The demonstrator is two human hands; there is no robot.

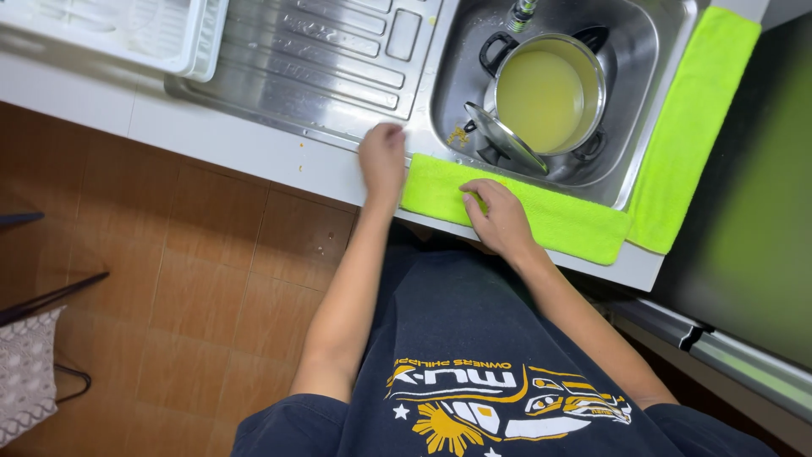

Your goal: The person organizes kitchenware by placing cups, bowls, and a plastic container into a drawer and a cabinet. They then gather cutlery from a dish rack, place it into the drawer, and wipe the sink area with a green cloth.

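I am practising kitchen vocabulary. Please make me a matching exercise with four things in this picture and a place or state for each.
Things:
1. pot
2. lid
3. green cloth
4. dish rack

Places or states:
A. leaning against the pot
B. on the counter edge in front of the sink, under the right hand
C. in the sink, full of yellowish liquid
D. on the far left of the counter, white

Pairs: 1-C, 2-A, 3-B, 4-D
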